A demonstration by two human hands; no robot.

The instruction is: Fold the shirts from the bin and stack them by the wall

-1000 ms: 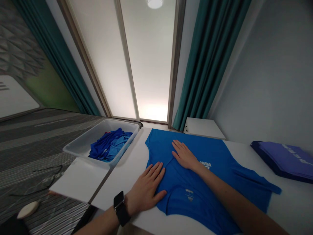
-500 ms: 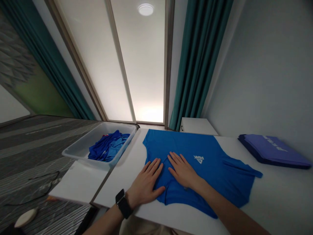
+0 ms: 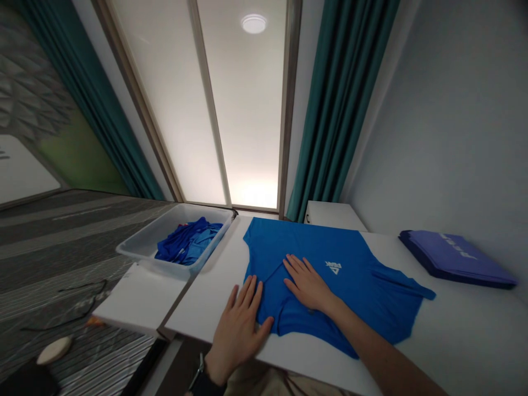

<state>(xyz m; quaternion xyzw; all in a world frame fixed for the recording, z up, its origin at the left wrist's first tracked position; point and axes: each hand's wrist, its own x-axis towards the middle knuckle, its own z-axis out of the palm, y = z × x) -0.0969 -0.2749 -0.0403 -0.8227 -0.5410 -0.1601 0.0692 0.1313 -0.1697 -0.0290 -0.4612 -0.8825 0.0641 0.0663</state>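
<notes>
A wide white rectangular surface [image 3: 466,324] fills the lower right of the view, set against a pale wall. Teal curtains [image 3: 330,110] hang on either side of a lit window behind it.

A bright blue short-sleeved T-shirt [image 3: 363,291] lies spread flat across the middle of this surface. Its one visible sleeve points to the right and its lower left edge is close to the near rim.

To the left, a clear plastic rectangular bin [image 3: 140,247] sits touching the far left corner of the surface. It holds a loose heap of crumpled blue garments [image 3: 187,245].

Well apart on the right, near the wall, rests a flat stack of folded purple-blue garments with white lettering [image 3: 454,256].

The right hand [image 3: 307,280] lies palm down on the middle of the T-shirt. Its fingers [image 3: 295,263] are released and stretched flat on the cloth, gripping nothing.

The left hand [image 3: 241,324] is just beside it at the shirt's left edge, also palm down. Its fingers [image 3: 251,289] are loose and spread, the thumb side resting on blue fabric and the outer side on the bare white surface.

A small white logo [image 3: 333,268] shows on the shirt just right of the right hand.

A dark wristwatch [image 3: 200,379] is partly visible on the left wrist at the bottom edge of the view.
</notes>
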